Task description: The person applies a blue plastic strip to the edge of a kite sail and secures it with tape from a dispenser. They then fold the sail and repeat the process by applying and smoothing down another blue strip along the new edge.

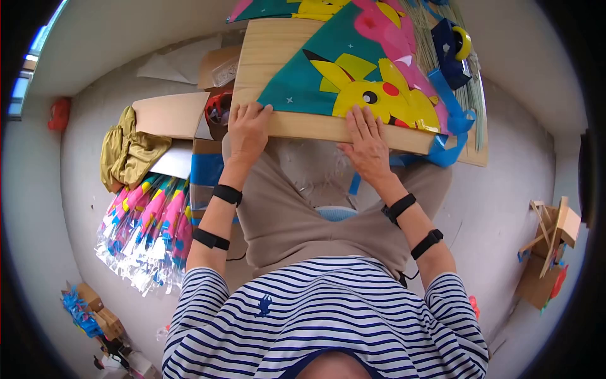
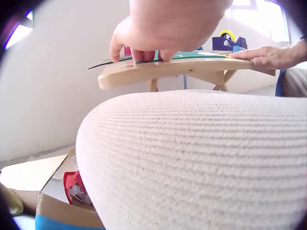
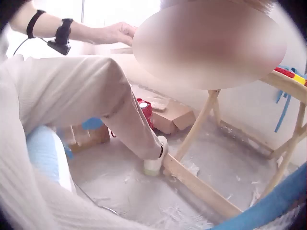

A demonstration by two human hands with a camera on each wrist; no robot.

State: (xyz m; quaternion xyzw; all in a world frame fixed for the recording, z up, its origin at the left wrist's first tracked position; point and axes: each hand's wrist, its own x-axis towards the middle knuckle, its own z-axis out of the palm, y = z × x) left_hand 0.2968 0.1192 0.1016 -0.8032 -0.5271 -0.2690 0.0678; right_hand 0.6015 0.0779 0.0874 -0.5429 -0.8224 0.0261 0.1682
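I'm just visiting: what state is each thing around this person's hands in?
Printed sheet: spread out on the wooden table
Left hand: touching the sheet's near left corner
Right hand: resting on the sheet's near edge
Tape dispenser: upright, loaded
Blue ribbon: loose, unrolled
Cardboard box: flaps open
Gold cloth: crumpled

two hands are in view, one left hand [image 1: 248, 131] and one right hand [image 1: 366, 146], along with four black straps [image 1: 227, 194], two to each arm, one striped shirt [image 1: 328, 303] and one pair of trousers [image 1: 297, 243]. there is one wooden table [image 1: 259, 57], at least one pikachu-printed sheet [image 1: 309, 88] and one navy tape dispenser [image 1: 445, 47] with one yellow tape roll [image 1: 463, 44]. the thin sticks [image 1: 421, 35] and plastic-wrapped bundles [image 1: 148, 218] overlap too much to count.
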